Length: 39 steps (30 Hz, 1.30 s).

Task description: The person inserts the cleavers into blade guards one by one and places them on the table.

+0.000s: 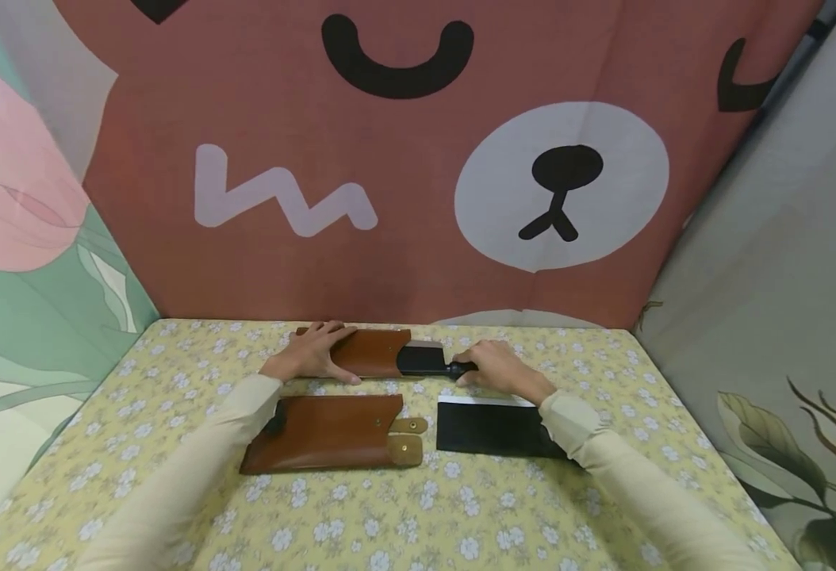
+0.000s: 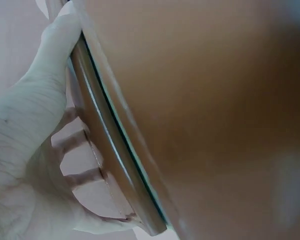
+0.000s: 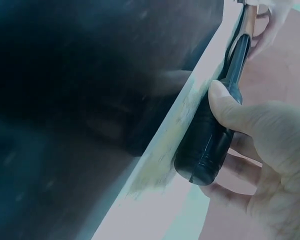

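Along the far edge of the table (image 1: pixel 347 531), the left grip (image 1: pixel 314 351) clasps a brown sheath (image 1: pixel 371 353); a knife (image 1: pixel 421 361) sits partly inside, its black handle (image 3: pixel 202 145) pinched by the right grip (image 1: pixel 496 367); farther from that edge lie another sheath (image 1: pixel 325 432) and a second knife (image 1: pixel 489 428).

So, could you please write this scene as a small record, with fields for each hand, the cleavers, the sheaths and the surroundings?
left hand: holds the far sheath
right hand: grips the handle of the far cleaver
far cleaver: partly inside the far sheath, handle toward the right
near cleaver: on the cloth, blade bare, partly hidden by the right sleeve
near sheath: on the cloth, left of the near cleaver, tabs at its right end
cloth: yellow, floral
backdrop: printed cartoon face
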Available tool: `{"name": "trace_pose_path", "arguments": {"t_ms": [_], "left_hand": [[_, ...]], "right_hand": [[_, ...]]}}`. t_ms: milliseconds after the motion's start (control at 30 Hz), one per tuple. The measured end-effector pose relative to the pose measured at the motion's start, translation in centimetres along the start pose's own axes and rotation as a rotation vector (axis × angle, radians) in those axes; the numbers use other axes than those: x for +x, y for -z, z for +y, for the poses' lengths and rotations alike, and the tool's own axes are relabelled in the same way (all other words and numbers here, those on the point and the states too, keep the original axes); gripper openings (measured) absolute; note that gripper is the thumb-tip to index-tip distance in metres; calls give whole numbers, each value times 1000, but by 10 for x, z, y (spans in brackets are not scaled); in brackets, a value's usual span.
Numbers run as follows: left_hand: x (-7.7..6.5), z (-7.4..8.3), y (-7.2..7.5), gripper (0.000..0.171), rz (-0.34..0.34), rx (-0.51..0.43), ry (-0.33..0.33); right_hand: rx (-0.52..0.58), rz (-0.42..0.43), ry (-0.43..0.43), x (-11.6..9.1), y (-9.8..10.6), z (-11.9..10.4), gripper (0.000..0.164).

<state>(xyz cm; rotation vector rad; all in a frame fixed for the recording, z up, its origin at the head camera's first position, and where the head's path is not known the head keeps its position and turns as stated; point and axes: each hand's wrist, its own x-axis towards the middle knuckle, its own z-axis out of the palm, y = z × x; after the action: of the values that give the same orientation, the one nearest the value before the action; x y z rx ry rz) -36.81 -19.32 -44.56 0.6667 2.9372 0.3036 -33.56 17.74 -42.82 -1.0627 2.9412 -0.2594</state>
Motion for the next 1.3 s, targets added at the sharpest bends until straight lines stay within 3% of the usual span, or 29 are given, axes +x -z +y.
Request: {"name": "trace_pose_path", "arguments": {"t_ms": [467, 900, 1300], "left_hand": [[2, 3, 0, 114, -35, -20, 19], [0, 4, 0, 114, -2, -15, 31], [1, 7, 1, 113, 36, -52, -11]], "right_hand": [[-17, 5, 0, 8, -6, -8, 42], [-48, 15, 41, 22, -6, -18, 42], [-35, 23, 59, 27, -3, -24, 40]]}}
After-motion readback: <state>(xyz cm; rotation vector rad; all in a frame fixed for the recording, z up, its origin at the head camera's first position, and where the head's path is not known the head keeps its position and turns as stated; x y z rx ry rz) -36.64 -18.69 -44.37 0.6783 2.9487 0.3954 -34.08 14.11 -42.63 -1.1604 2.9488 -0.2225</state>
